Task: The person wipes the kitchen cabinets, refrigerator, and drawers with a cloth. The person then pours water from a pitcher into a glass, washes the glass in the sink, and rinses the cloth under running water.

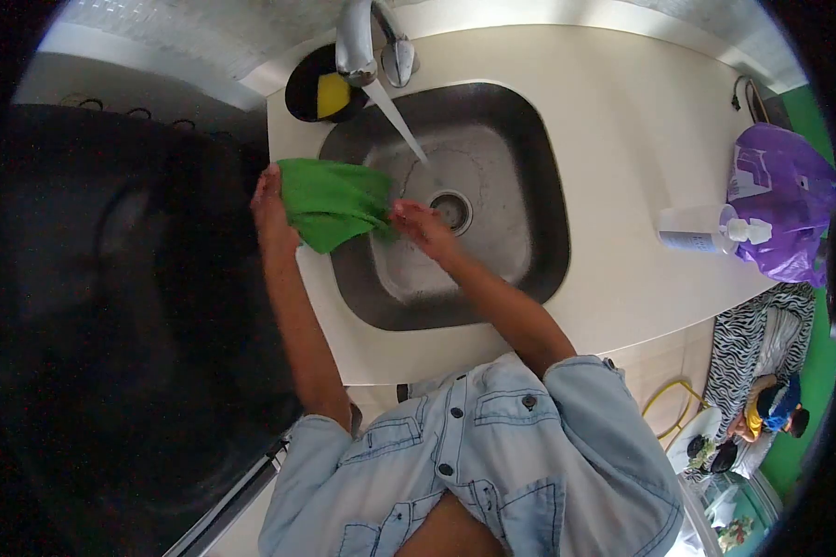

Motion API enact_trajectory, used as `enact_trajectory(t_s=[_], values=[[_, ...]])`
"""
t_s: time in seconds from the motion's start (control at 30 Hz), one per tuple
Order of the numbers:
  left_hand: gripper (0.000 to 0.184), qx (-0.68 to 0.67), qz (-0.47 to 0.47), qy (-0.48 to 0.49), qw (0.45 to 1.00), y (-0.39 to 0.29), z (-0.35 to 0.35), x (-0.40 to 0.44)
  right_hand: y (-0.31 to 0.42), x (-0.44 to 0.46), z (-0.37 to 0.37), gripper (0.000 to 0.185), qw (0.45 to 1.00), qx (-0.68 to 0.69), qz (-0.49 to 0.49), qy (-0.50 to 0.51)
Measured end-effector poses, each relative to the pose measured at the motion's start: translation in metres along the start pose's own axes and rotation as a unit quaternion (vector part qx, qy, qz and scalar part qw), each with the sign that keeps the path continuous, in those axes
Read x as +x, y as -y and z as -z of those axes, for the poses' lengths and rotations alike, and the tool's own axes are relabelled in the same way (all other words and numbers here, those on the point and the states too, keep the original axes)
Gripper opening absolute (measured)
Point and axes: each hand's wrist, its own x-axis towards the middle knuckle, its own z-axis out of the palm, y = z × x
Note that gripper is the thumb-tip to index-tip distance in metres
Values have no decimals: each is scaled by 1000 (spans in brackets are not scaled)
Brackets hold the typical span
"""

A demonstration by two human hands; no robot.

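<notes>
A green cloth is stretched between my two hands over the left edge of the metal sink. My left hand grips its left side, beyond the sink's rim. At the cloth's right end, above the basin near the drain, my right hand pinches the fabric; that end is slightly blurred. Water runs from the chrome faucet into the basin, passing just to the right of the cloth.
A black bowl with a yellow sponge stands beside the faucet. On the right of the pale counter are a spray bottle and a purple bag. A dark surface lies left.
</notes>
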Motion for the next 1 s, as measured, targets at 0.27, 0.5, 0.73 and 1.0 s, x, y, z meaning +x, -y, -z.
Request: enact_trajectory(t_s=[0.27,0.5,0.73,1.0], values=[[31,9,-12,68,998,-10,16,8,29,52,92,17,976,-121,64,-170],[32,17,-4,55,998,1,16,17,58,52,-19,9,950,-160,51,-262],[32,16,4,52,998,19,-4,12,16,13,-38,19,839,-490,230,-58],[31,21,-11,64,998,15,-15,8,24,-7,-63,12,769,-500,394,60]])
